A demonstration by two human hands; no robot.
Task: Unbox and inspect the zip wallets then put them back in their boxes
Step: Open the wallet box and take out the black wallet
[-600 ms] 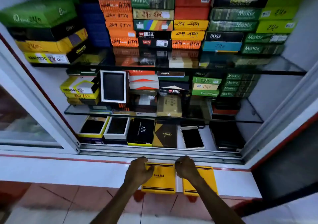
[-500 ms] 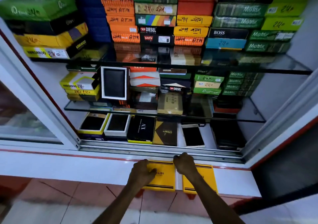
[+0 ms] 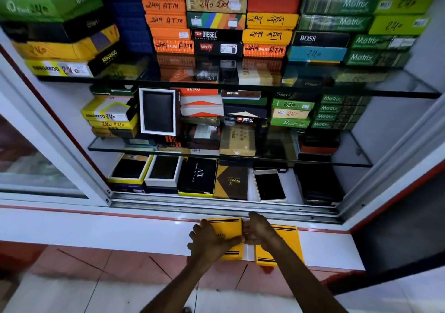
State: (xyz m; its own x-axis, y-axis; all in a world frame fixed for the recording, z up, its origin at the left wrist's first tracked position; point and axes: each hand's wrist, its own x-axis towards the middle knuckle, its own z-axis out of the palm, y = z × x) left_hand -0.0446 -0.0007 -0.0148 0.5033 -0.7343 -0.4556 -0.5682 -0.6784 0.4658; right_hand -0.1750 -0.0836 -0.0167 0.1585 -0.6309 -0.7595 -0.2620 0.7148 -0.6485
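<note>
Two yellow Balisi boxes with black stripes lie side by side on the white ledge (image 3: 325, 247) in front of the display cabinet. My left hand (image 3: 209, 241) lies flat over the left yellow box (image 3: 228, 227) and covers most of its lid. My right hand (image 3: 258, 231) grips that box's right edge with curled fingers, thumbs nearly touching. My right forearm crosses the right yellow box (image 3: 286, 243), which lies closed and untouched by fingers. No wallet shows outside a box near my hands.
The open cabinet holds glass shelves (image 3: 240, 84) stacked with many coloured wallet boxes. On the bottom shelf lie open boxes with dark wallets (image 3: 130, 169), a black AX box (image 3: 198, 176) and a white box (image 3: 269, 185). A sliding-door track (image 3: 216, 204) runs just behind the ledge.
Both hands have closed in on the left yellow box: the left slid right over its lid, and the right shifted left onto its edge.
</note>
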